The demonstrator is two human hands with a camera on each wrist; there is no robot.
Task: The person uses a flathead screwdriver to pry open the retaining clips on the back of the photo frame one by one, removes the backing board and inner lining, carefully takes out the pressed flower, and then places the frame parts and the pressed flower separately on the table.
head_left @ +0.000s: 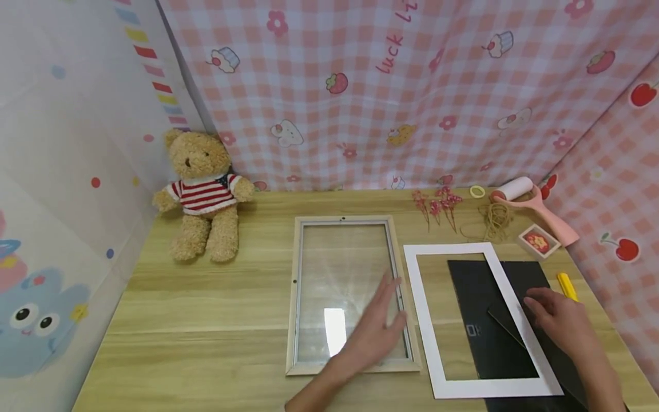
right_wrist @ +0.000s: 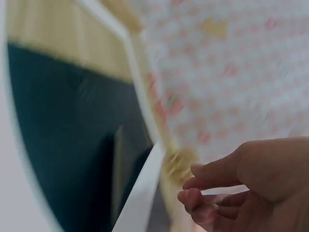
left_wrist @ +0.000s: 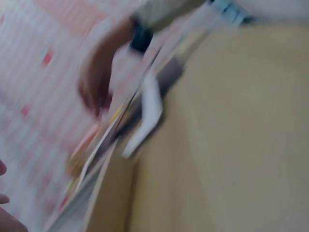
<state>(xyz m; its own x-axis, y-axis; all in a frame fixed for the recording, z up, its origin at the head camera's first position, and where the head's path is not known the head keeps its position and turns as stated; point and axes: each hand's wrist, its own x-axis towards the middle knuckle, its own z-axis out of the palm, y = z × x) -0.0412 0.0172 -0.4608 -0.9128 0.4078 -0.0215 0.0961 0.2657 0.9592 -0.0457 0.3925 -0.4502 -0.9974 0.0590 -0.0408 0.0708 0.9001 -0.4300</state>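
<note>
A light wooden picture frame point(head_left: 292, 303) with a glass pane point(head_left: 340, 274) lies at the middle of the table. My left hand point(head_left: 374, 329) is over its lower right part, fingers extended and holding nothing. To the right lies a white rectangular mat point(head_left: 422, 306), overlapping a black backing board point(head_left: 463, 309) that has a thin stand piece on it. My right hand point(head_left: 558, 317) hovers by the mat's right side, over the board; its fingers are loosely bent, with thumb and fingertips point(right_wrist: 193, 198) near each other and nothing visible between them. Both wrist views are blurred.
A teddy bear point(head_left: 206, 194) sits at the back left. Along the back right are dried pink flowers point(head_left: 443, 203), a yellow ring point(head_left: 477, 191), twine point(head_left: 495, 222), a lint roller point(head_left: 551, 214) and a small box point(head_left: 539, 241). A yellow cutter point(head_left: 567, 286) lies near the right edge.
</note>
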